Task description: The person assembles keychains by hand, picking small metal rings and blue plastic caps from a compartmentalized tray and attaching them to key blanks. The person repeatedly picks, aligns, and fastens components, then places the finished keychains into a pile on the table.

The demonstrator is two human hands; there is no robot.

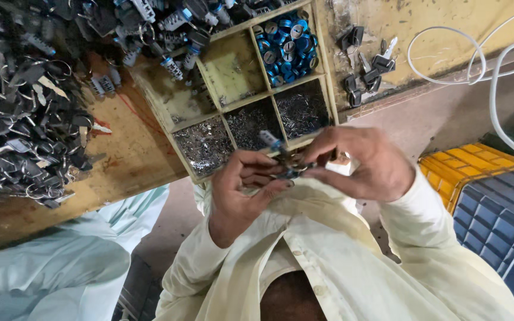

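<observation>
My left hand (239,193) and my right hand (370,163) meet in front of my chest, over my cream shirt. Between their fingertips they pinch a small metal lock cylinder with a blue end (281,156); a small ring or key part hangs by it, mostly hidden by fingers. The left thumb and fingers curl under the piece. The right hand's fingers close on it from the right side. Both hands hover just in front of the near edge of a wooden compartment tray (251,102).
The tray holds blue-capped cylinders (287,44) and heaps of tiny metal pins (301,110). A big pile of black-headed keys and rings (25,101) covers the bench at left. Loose keys (367,65), white cable (495,77), yellow crate (459,166), blue crate (501,220), another person's pale green sleeve (49,261).
</observation>
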